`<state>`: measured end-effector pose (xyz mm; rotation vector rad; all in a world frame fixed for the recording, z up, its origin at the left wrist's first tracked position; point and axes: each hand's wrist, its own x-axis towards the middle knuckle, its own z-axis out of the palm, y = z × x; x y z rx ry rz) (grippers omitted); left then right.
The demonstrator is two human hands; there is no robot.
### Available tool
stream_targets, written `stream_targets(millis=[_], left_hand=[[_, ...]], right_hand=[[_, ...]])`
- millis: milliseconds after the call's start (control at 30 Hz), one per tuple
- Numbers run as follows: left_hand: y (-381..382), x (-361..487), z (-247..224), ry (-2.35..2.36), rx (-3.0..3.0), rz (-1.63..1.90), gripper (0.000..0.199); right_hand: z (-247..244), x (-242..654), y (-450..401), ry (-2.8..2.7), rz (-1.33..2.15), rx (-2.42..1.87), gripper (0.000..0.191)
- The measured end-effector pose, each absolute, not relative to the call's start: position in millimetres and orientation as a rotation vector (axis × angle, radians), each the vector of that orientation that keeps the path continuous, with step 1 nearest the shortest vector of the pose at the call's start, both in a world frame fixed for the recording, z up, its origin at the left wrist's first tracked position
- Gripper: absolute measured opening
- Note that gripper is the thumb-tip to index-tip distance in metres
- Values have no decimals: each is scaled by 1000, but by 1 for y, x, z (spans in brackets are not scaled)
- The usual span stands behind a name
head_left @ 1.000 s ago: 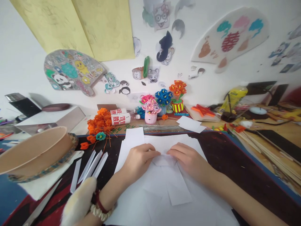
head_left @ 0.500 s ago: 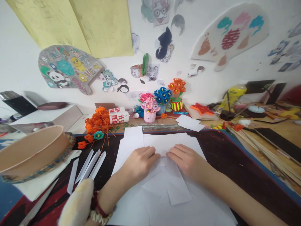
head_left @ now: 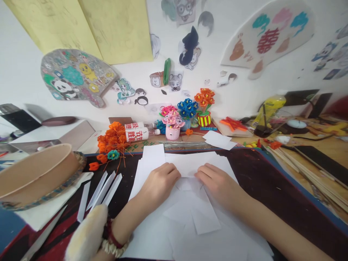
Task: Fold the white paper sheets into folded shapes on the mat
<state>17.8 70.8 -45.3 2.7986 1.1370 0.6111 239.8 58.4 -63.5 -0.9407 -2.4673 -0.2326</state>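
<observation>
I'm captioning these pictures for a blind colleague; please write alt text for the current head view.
A person's left hand and right hand touch a piece of white paper over other white sheets on a dark mat. Narrow white strips lie to the left; potted craft flowers stand behind, before a white wall with cartoon cutouts.

Between the white papers [head_left: 185, 224], right forearm [head_left: 272, 221] and thin sticks [head_left: 308, 176], the mat [head_left: 255, 181] offers passage on its right; a round tub [head_left: 54, 168] blocks its left edge, flowerpots [head_left: 173, 134] line the far edge of the desk [head_left: 334, 150].
</observation>
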Motion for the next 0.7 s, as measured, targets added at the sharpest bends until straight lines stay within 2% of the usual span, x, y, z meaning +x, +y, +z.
stream_targets(millis=[200,333,500,700], left_hand=[[70,14,-48,952,3083,514,28],[69,15,-46,931,3120,548,26],[67,17,-42,861,3078,585,27],[68,18,-41,875,3097,512,29]], right_hand=[[-66,243,62,-2536,-457,-778,29],[-68,242,63,-2560,-553,-766,30],[-66,239,59,-2555,-574,-779,31],[-63,239,56,-2527,-597,-704,23]])
